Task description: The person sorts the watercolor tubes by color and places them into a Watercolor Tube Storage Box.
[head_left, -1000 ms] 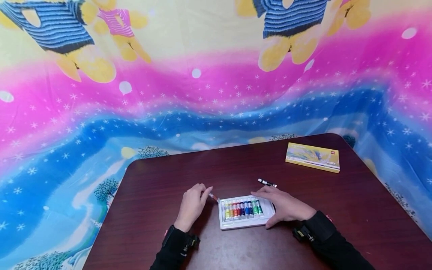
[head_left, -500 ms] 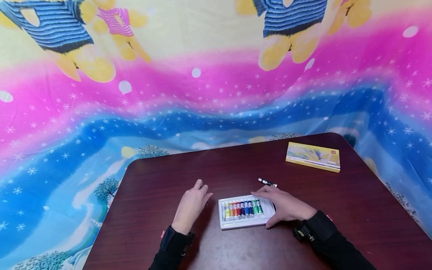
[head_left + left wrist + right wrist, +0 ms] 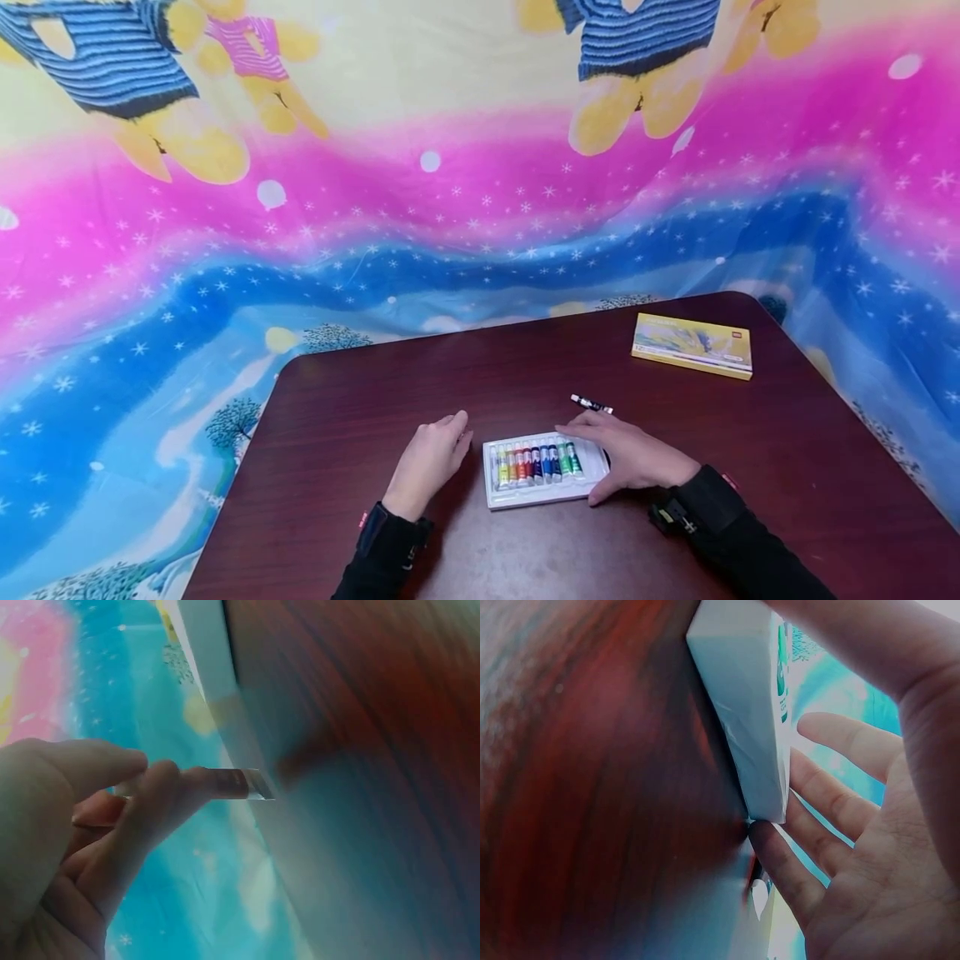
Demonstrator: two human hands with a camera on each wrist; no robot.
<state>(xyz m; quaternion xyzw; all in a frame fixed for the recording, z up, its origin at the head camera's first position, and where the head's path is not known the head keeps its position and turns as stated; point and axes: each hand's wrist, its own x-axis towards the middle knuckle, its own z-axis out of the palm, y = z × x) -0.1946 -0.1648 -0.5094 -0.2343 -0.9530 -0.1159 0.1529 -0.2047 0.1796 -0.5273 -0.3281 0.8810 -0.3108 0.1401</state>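
Observation:
My left hand (image 3: 427, 462) is a little left of the paint tray, above the table. In the left wrist view it pinches a small paint tube (image 3: 231, 784) with a dark reddish-brown band and a flat silvery end; the fingers cover the rest. The white tray (image 3: 540, 497) lies flat and holds a row of several coloured paint tubes (image 3: 536, 464), from yellow through red and blue to green. My right hand (image 3: 633, 454) holds the tray's right end, thumb at the near edge and fingers at the far edge. Behind that hand lies a black-and-white tube (image 3: 591, 404).
A yellow box (image 3: 692, 346) lies near the far right corner of the dark red-brown table (image 3: 390, 387). A patterned cloth (image 3: 360, 208) hangs along the table's far and side edges.
My left hand first held the tube's end by the tray's left edge. It drew back and turned with the tube, then its fingers came together again. The right hand stayed on the tray.

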